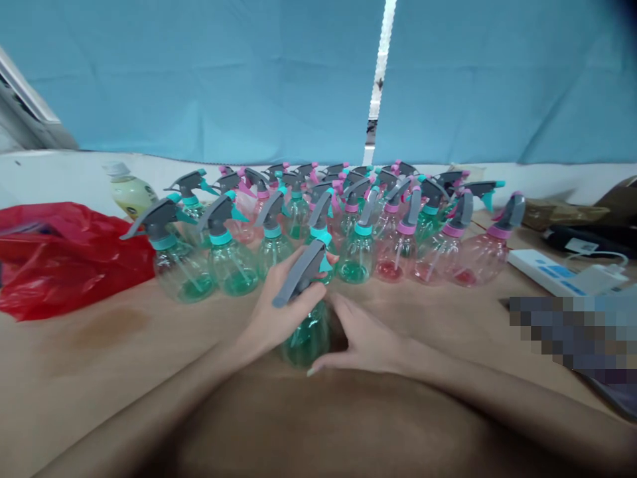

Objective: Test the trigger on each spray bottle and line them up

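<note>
A green spray bottle [304, 338] with a grey trigger head stands on the brown table [99, 372] right in front of me. My left hand [281, 309] is wrapped round its grey and teal sprayer top. Cupped against the right side of the bottle's body, low down, is my right hand [365, 342]. Behind it stand several rows of similar spray bottles [348, 226], green ones with teal collars on the left and pink ones on the right.
A red plastic bag [64, 255] lies at the left. A yellowish drink bottle [130, 192] stands behind the green sprayers. At the right are a white power strip [557, 272], a black object and brown packaging. A blue curtain hangs at the back.
</note>
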### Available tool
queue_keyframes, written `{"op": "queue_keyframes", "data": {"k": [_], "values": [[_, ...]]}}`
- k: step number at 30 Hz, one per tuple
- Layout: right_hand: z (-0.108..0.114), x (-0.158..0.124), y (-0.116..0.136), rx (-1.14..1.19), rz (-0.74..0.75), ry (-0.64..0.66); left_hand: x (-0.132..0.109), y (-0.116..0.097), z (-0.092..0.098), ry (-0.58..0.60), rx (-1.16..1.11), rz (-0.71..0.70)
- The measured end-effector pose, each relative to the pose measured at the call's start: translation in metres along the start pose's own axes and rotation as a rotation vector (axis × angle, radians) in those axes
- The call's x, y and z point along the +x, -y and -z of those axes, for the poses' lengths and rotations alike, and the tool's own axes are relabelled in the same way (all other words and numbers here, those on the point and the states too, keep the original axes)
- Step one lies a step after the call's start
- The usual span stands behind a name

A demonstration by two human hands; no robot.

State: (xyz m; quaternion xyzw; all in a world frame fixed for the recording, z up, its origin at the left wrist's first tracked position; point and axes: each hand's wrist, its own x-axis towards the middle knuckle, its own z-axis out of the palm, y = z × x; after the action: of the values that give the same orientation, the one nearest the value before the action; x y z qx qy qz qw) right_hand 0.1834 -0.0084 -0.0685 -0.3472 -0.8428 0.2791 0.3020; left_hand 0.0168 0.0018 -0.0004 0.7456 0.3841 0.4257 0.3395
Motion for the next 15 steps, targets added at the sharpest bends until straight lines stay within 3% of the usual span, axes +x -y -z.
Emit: {"op": "queue_keyframes", "data": {"k": [7,15], "values": [[0.01,-0.022,-0.033,-0.205,-0.023,0.069,0.006,0.013,0.016,-0.069,0.056,0.036],[0.008,-0.021,-0.04,-0.267,0.027,0.12,0.008,0.013,0.019,-0.074,0.077,0.022]]}}
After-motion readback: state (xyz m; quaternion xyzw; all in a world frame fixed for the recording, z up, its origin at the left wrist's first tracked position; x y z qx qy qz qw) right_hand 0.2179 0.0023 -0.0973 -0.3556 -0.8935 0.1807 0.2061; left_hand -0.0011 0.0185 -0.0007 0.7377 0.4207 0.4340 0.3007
